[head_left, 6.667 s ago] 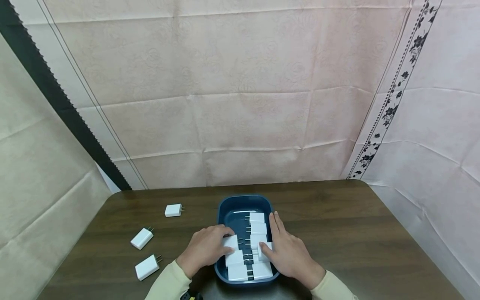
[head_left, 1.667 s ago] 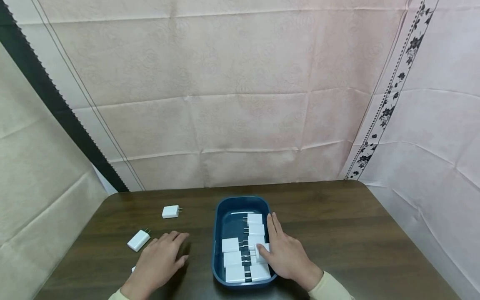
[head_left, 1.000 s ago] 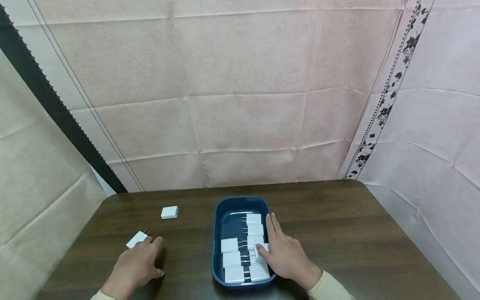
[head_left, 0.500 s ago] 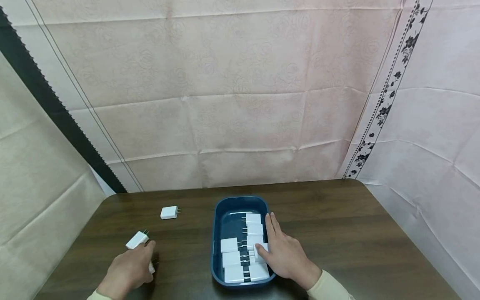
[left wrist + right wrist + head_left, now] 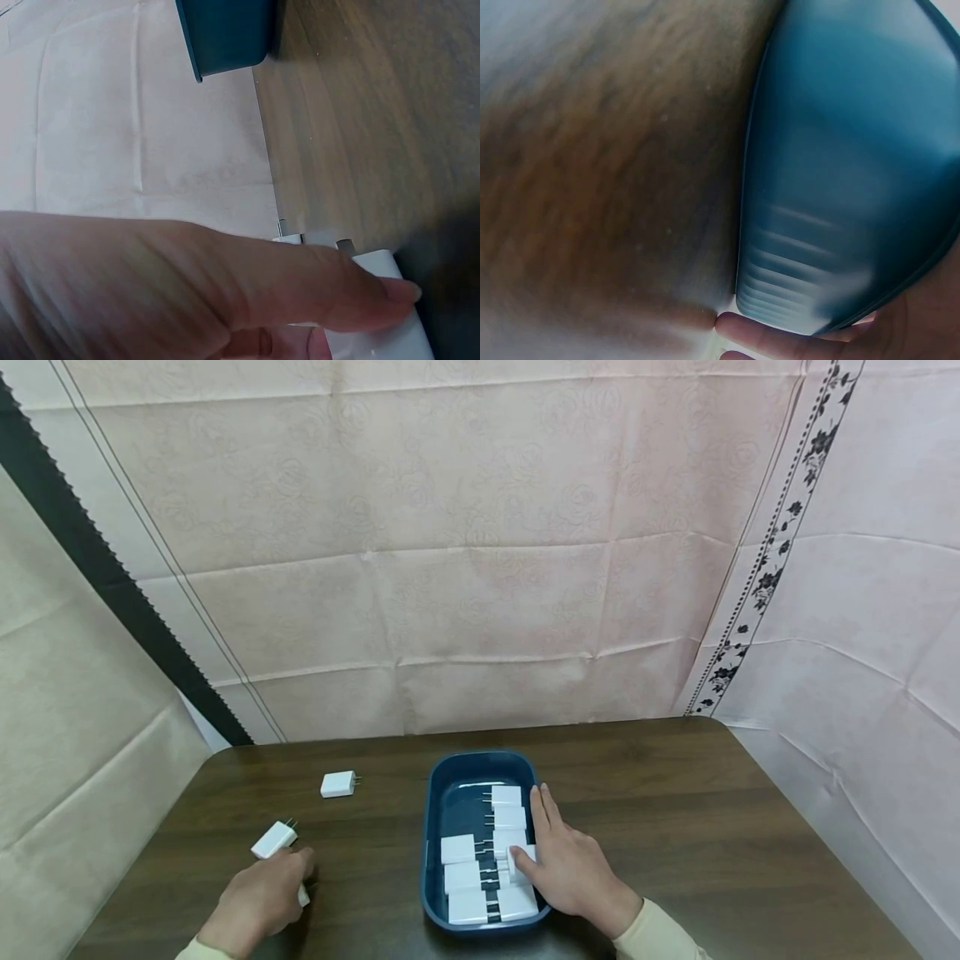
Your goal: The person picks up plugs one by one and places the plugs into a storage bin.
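Observation:
My left hand [image 5: 258, 897] is low at the left of the table, gripping a white plug-in charger [image 5: 303, 895] that it mostly covers. In the left wrist view the thumb lies across this charger's white body. My right hand [image 5: 579, 872] holds the right side of the dark blue tray [image 5: 459, 802], fingers along the outer wall and thumb over the rim. Under that thumb a white charger [image 5: 517, 862] sits on top of others. Two columns of white chargers [image 5: 462, 878] lie in the tray, prongs facing inward; the right column is longer.
Two more white chargers rest on the brown table [image 5: 675, 827]: one [image 5: 274, 840] just beyond my left hand, another [image 5: 338, 784] farther back. A pale cloth [image 5: 480, 568] hangs behind the table.
My left hand has left the tray, where it held a charger at the left column, moved left and gripped the nearest charger on the table. My right hand stays at the tray.

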A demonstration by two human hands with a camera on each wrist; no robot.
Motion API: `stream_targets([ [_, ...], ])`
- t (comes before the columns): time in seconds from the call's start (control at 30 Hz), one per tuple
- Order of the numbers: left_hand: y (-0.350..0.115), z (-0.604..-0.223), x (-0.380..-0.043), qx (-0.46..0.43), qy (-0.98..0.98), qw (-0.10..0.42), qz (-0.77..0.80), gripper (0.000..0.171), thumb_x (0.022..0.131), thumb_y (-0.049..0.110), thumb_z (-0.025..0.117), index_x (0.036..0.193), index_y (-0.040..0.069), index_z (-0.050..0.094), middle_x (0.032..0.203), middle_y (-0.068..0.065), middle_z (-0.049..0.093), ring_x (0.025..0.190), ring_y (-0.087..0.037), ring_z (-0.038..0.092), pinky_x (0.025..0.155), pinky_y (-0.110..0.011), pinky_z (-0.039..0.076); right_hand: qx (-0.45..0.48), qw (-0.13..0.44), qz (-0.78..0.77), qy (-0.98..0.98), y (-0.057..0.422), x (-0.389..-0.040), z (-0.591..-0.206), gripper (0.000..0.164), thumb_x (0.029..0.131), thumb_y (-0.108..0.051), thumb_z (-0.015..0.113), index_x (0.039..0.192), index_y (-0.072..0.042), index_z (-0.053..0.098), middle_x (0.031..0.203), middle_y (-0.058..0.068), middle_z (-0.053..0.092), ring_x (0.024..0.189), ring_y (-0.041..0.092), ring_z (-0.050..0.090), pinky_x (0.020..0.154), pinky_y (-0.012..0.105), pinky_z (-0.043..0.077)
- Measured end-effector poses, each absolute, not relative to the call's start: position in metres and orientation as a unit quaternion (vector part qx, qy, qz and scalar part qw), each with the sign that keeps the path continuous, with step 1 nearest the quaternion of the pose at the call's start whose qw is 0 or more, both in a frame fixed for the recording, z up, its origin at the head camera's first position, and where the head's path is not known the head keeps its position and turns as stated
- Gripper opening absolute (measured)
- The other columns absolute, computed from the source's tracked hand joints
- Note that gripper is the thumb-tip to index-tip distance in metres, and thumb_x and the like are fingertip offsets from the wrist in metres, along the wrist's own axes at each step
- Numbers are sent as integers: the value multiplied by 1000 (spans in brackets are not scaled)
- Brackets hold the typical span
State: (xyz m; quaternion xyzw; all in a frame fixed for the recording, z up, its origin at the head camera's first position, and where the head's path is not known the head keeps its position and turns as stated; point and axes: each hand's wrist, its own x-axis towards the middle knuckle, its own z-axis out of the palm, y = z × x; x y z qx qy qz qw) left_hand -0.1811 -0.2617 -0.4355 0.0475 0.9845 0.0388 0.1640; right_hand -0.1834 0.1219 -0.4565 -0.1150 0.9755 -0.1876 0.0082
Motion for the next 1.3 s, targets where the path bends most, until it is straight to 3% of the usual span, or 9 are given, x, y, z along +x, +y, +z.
stream_targets([
  [0.27, -260, -435, -182, 60, 986, 150, 46, 28, 70, 9, 77, 94, 12, 63, 89, -3, 63, 72, -19, 51, 61, -42, 47, -116, 10, -188, 975, 122, -184, -456, 88, 92, -55, 49, 155, -5, 13, 160, 17, 14, 124, 33, 51, 85, 48, 51],
  [0.5, -256, -432, -177, 91, 991, 86, 37, 30, 67, 15, 80, 90, 16, 62, 86, -3, 60, 72, -17, 52, 59, -42, 47, -111, 9, -187, 976, 121, -184, -456, 89, 91, -55, 50, 155, -6, 13, 160, 17, 14, 123, 33, 52, 87, 51, 50],
  [0.77, -248, -427, -178, 98, 991, 80, 31, 34, 68, 21, 81, 98, 15, 65, 89, -6, 61, 75, -18, 53, 61, -44, 49, -109, 12, -187, 976, 121, -184, -457, 89, 91, -56, 50, 155, -6, 13, 161, 16, 14, 124, 33, 51, 89, 51, 49],
  [1.3, -234, -423, -173, 135, 988, 33, 59, 30, 71, 21, 78, 97, 15, 66, 87, 2, 61, 72, -13, 51, 64, -37, 48, -112, 12, -189, 975, 122, -183, -456, 89, 91, -56, 50, 155, -6, 13, 160, 17, 14, 124, 33, 50, 88, 51, 50],
])
